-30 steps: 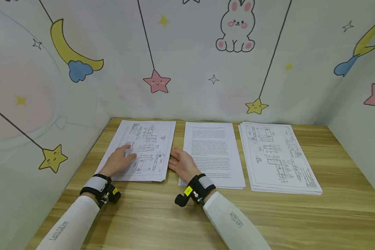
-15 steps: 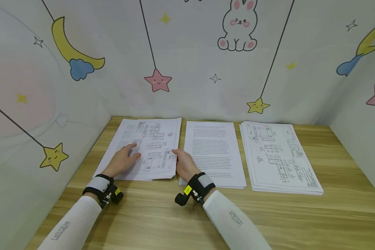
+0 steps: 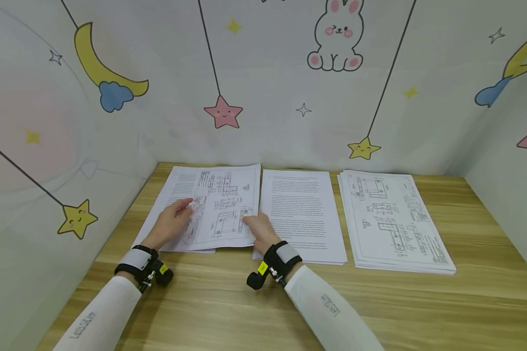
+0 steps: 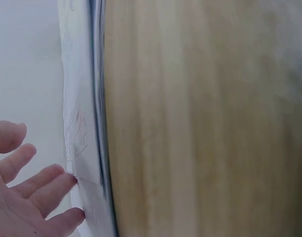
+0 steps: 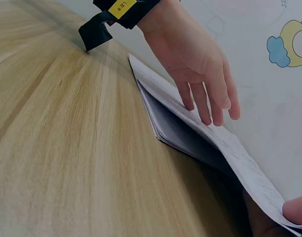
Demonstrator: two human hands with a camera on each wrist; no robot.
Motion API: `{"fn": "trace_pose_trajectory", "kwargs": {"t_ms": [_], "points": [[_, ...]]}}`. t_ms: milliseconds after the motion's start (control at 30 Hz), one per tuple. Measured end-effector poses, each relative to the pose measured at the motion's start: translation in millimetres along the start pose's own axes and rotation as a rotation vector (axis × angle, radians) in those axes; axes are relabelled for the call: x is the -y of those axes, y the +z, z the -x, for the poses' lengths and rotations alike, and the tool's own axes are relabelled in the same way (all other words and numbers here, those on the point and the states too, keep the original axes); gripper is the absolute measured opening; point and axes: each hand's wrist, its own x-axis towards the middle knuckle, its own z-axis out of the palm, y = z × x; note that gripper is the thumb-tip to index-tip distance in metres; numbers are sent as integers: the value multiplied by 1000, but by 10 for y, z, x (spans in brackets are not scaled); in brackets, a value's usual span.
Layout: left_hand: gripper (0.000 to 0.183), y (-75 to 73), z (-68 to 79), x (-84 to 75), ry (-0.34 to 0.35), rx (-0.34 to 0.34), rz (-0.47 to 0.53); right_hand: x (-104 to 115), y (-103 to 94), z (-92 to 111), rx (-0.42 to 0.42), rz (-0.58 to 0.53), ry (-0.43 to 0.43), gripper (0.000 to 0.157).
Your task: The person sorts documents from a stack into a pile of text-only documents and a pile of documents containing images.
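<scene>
Thumb on top and fingers beneath, my right hand (image 3: 265,233) pinches the right edge of drawing paper (image 3: 226,195) at the left pile. How many sheets it holds, I cannot tell. In the right wrist view the lifted paper (image 5: 225,143) bows up from the stack under it, and my right thumb (image 5: 296,210) presses its corner. My left hand (image 3: 169,224) lies over the pile's left part, fingers relaxed, fingertips at the paper. The right wrist view shows that hand (image 5: 200,69) with fingers pointing down onto the sheet. Printed text pages (image 3: 177,183) show beneath, on the left.
A stack of text pages (image 3: 296,214) lies in the middle, right beside my right hand. Further right is a stack of drawings (image 3: 391,219) with slightly uneven edges. Everything lies on a wooden table (image 3: 228,302) against a decorated white wall (image 3: 272,136).
The drawing paper has slid right and its right edge has risen, uncovering text pages on the left. My right hand went from an open palm at the edge to a pinch on it.
</scene>
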Motion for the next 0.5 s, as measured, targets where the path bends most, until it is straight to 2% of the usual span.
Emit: {"fn": "trace_pose_trajectory", "kwargs": {"t_ms": [233, 367, 500], "points": [[56, -34, -8, -10, -26, -14, 40, 79, -89, 45, 32, -23, -3, 40], [67, -29, -5, -55, -49, -13, 70, 153, -174, 75, 71, -56, -21, 40], [75, -10, 22, -144, -108, 8, 193, 192, -248, 95, 92, -68, -45, 39]]}}
